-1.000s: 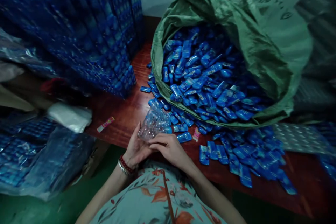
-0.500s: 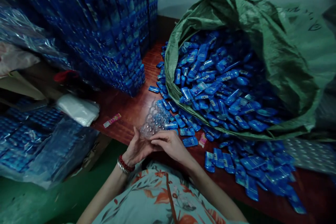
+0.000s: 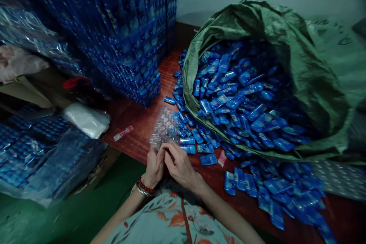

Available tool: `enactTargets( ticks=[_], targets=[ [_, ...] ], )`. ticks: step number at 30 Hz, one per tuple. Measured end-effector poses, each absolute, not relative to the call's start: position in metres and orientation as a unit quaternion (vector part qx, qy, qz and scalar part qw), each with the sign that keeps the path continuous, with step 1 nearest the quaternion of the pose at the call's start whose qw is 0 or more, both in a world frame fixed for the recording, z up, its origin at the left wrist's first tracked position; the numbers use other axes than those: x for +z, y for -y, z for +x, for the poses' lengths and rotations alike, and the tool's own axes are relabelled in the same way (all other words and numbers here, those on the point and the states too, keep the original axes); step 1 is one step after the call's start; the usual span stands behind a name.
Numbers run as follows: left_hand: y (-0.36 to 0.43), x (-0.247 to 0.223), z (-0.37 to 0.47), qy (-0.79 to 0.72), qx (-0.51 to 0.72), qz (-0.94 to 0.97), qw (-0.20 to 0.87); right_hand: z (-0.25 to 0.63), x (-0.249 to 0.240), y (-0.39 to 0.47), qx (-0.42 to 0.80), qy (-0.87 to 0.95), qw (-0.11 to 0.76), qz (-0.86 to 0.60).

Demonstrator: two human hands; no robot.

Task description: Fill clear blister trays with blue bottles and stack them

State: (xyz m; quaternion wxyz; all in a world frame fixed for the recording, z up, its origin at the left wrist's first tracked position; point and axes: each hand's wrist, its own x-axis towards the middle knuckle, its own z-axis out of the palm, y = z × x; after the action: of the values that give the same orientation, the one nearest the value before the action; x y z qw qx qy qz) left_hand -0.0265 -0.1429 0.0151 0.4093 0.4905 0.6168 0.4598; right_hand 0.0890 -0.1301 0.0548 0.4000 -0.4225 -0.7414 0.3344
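At the bench [image 3: 138, 120], you appear to be working the near edge of a clear bumpy plastic sheet [image 3: 163, 127], which reaches toward 12 o'clock from your hands. Your left hand [image 3: 155, 166] has its fingers curled closed on that edge; your right hand [image 3: 180, 164] bends in beside it, its pinch hidden. The next move seems to call for a steady grip. Loose blue packs [image 3: 197, 136] crowd the sheet at 1 o'clock; a green sack [image 3: 303, 51] slumps at 2, a blue stack [image 3: 126, 49] towers at 11.
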Motion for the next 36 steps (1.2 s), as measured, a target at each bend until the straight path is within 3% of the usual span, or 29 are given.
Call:
enactTargets(
  ticks=[4, 8, 12, 16, 21, 27, 32, 36],
  targets=[
    [0.145, 0.003, -0.034, -0.611, 0.456, 0.517, 0.389, 0.085, 0.061, 0.131, 0.413, 0.674, 0.427, -0.439],
    [0.137, -0.007, -0.038, -0.598, 0.530, 0.445, 0.405, 0.091, 0.064, 0.126, 0.461, 0.539, 0.502, -0.495],
    [0.125, -0.012, -0.051, -0.575, 0.599, 0.280, 0.482, 0.112, 0.067, 0.120, 0.378, 0.473, 0.579, -0.546],
    [0.118, -0.013, -0.069, -0.543, 0.643, 0.204, 0.500, 0.134, 0.064, 0.121, 0.295, 0.489, 0.587, -0.573],
    [0.108, -0.020, -0.093, -0.538, 0.692, 0.147, 0.459, 0.130, 0.051, 0.136, 0.239, 0.664, 0.500, -0.501],
    [0.094, -0.022, -0.114, -0.528, 0.723, 0.105, 0.432, 0.107, 0.029, 0.157, 0.141, 0.883, 0.280, -0.349],
    [0.085, -0.013, -0.122, -0.575, 0.648, 0.079, 0.494, 0.111, 0.003, 0.161, 0.095, 0.926, 0.166, -0.326],
    [0.096, -0.006, -0.116, -0.615, 0.640, 0.116, 0.446, 0.125, -0.013, 0.168, 0.109, 0.924, 0.108, -0.351]
  ],
)
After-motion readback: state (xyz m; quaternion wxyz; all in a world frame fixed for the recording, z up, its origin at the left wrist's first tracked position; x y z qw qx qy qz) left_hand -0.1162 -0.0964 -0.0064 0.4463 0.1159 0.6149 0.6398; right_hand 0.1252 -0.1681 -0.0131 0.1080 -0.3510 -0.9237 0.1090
